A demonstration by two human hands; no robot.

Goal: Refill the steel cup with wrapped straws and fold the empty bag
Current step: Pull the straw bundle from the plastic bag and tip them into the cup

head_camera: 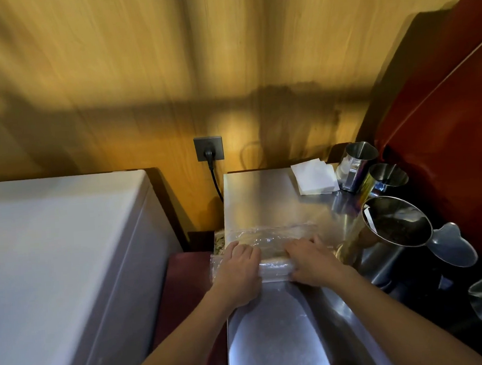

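From the head camera we see our left hand [238, 263] and right hand [310, 258] pressed side by side on the clear, crinkled plastic bag [269, 238], which lies flat on the brushed steel counter [257, 192]. Each grip is closed loosely over the bag's near edge, fingers curled down onto a rolled or doubled layer. The bag looks empty, so we judge the refilling done and the folding under way, with more folds left. The large steel cup [391, 228] stands just right of the bag; we cannot tell whether its dark inside holds straws. White paper napkins [315, 180] lie farther back.
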